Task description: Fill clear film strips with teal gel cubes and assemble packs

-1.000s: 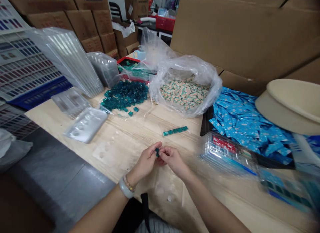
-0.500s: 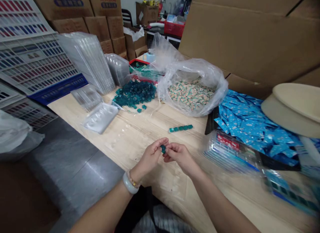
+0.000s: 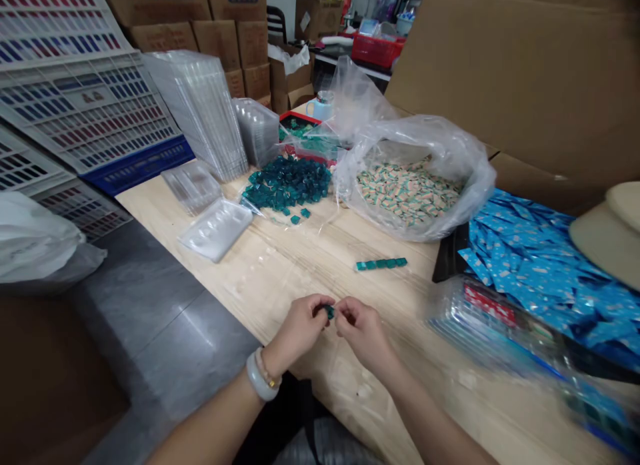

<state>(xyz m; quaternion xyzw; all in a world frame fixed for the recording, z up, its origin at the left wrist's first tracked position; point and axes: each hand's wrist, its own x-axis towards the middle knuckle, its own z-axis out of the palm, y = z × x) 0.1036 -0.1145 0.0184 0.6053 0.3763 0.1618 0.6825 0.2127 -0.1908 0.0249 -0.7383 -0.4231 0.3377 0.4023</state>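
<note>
Teal square (image 3: 329, 312), just one, pinched between fingers (image 3: 320, 304) of left hand (image 3: 297, 330) and right hand (image 3: 363, 333).

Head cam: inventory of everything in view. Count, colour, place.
wooden table: one, pale, under everything
teal pieces: dozens, dark teal, heaped mid-table
teal row: one, teal, table centre
plastic bag: one, clear, holding cream-and-teal packets
sachets: many, blue, table's right
blister trays: one stack, clear, table's left
cartons: several, brown, behind table
bangle: one, pale, left wrist
left hand: one, pinching small teal piece
right hand: one, pinching same piece
</note>
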